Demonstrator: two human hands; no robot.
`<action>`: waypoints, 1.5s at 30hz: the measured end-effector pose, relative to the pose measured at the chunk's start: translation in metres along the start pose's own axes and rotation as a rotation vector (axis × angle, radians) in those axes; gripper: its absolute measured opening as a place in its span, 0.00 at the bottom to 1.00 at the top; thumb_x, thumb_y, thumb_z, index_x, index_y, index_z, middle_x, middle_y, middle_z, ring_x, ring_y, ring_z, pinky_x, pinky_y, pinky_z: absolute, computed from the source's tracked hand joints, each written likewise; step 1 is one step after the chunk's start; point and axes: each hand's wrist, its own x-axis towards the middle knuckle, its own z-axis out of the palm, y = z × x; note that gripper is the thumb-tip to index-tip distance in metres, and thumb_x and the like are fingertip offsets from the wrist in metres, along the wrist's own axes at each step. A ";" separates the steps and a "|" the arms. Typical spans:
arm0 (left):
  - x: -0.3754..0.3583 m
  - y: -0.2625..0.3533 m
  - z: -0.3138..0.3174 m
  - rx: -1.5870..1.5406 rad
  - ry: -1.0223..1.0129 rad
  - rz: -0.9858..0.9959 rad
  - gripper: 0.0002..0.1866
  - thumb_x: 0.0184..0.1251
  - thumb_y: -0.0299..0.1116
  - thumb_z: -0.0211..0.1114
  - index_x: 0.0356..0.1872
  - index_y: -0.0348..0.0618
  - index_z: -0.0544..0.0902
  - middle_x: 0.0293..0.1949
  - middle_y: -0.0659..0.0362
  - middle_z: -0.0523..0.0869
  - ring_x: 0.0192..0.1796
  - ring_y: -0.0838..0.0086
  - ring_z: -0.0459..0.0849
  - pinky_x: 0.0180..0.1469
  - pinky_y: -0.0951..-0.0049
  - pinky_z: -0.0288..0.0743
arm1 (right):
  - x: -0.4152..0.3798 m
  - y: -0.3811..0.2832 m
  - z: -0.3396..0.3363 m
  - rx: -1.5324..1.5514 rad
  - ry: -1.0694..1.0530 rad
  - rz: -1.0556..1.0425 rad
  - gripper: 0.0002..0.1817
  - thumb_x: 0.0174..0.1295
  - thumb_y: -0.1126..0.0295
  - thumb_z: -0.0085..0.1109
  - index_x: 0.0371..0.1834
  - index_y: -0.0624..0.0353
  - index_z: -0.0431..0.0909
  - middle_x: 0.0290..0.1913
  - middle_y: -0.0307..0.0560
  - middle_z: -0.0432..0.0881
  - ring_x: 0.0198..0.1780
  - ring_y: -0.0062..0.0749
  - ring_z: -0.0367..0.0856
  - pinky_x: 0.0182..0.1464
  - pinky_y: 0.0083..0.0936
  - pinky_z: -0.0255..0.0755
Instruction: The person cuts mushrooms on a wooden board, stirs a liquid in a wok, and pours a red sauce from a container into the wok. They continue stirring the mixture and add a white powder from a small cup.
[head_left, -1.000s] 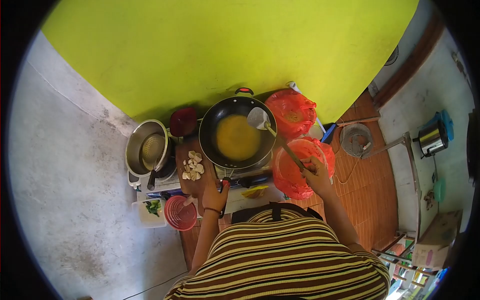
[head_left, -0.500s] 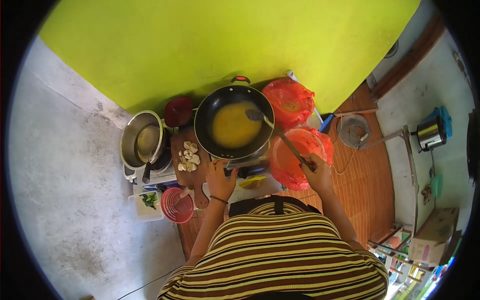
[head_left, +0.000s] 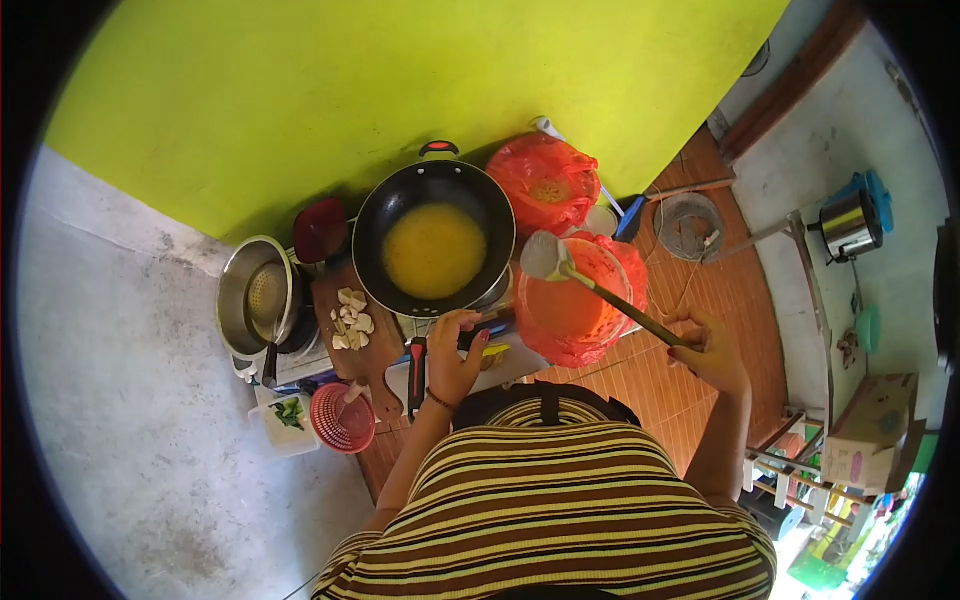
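My right hand (head_left: pixel 712 352) is closed round the end of a long-handled spatula (head_left: pixel 625 306). The spatula's pale grey head is over a red-lined bucket (head_left: pixel 632 290), to the right of the wok. A black wok (head_left: pixel 505 250) with yellow liquid in its middle stands on the stove. My left hand (head_left: pixel 455 352) is in front of the wok, just right of its black and red handle (head_left: pixel 417 378). Its thumb and fingers are apart, and nothing shows between them. Left of the wok, pale cut pieces (head_left: pixel 351 322) lie on a wooden cutting board (head_left: pixel 378 372).
A metal pot (head_left: pixel 232 300) with a strainer inside stands at left. Nearer are a pink basket (head_left: pixel 342 418) and a white tray (head_left: pixel 285 425) with green leaves. A second red-lined container (head_left: pixel 540 170) sits by the green wall. An orange tiled floor (head_left: pixel 650 395) lies to the right.
The spatula has come up out of the wok and moved right, over the red-lined bucket. My left hand is now off the wok handle, which has come into view.
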 end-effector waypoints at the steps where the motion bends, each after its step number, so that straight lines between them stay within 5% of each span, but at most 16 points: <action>1: 0.001 0.001 0.002 -0.011 -0.007 0.000 0.13 0.52 0.23 0.66 0.40 0.37 0.78 0.41 0.53 0.80 0.38 0.66 0.79 0.43 0.70 0.73 | -0.005 -0.003 -0.003 -0.097 -0.005 0.025 0.15 0.52 0.77 0.56 0.46 0.59 0.75 0.19 0.43 0.79 0.18 0.18 0.74 0.21 0.19 0.63; 3: 0.005 0.004 0.006 -0.032 -0.013 -0.006 0.13 0.52 0.22 0.65 0.41 0.37 0.78 0.40 0.53 0.80 0.38 0.67 0.79 0.43 0.70 0.73 | -0.012 -0.007 -0.005 -0.291 -0.017 0.076 0.16 0.49 0.78 0.58 0.44 0.59 0.76 0.19 0.43 0.80 0.19 0.19 0.75 0.22 0.20 0.63; 6: 0.010 0.005 0.013 -0.056 -0.016 -0.018 0.13 0.52 0.22 0.65 0.41 0.37 0.78 0.40 0.53 0.79 0.38 0.67 0.79 0.43 0.71 0.73 | -0.010 -0.015 0.008 -0.459 0.007 0.190 0.16 0.48 0.75 0.56 0.43 0.56 0.78 0.25 0.54 0.81 0.25 0.31 0.81 0.31 0.30 0.70; 12: 0.011 0.007 0.024 -0.066 -0.068 -0.034 0.13 0.53 0.23 0.65 0.41 0.37 0.78 0.39 0.54 0.80 0.38 0.66 0.79 0.43 0.70 0.72 | 0.020 0.015 0.047 -0.532 0.036 0.160 0.16 0.49 0.73 0.52 0.43 0.56 0.80 0.33 0.58 0.82 0.38 0.52 0.81 0.41 0.41 0.73; 25: 0.000 0.011 0.044 -0.092 -0.368 -0.017 0.13 0.54 0.25 0.64 0.43 0.38 0.78 0.41 0.52 0.80 0.42 0.63 0.79 0.46 0.69 0.73 | 0.060 0.010 0.079 -0.597 -0.004 0.190 0.14 0.49 0.73 0.50 0.39 0.61 0.80 0.37 0.62 0.81 0.43 0.53 0.81 0.46 0.42 0.73; 45: -0.001 0.002 0.033 -0.084 -0.311 -0.057 0.14 0.54 0.26 0.64 0.43 0.39 0.78 0.41 0.53 0.80 0.40 0.66 0.79 0.46 0.70 0.73 | 0.065 0.015 0.088 -0.548 -0.027 0.173 0.16 0.49 0.73 0.51 0.41 0.63 0.80 0.39 0.62 0.81 0.44 0.52 0.81 0.47 0.40 0.73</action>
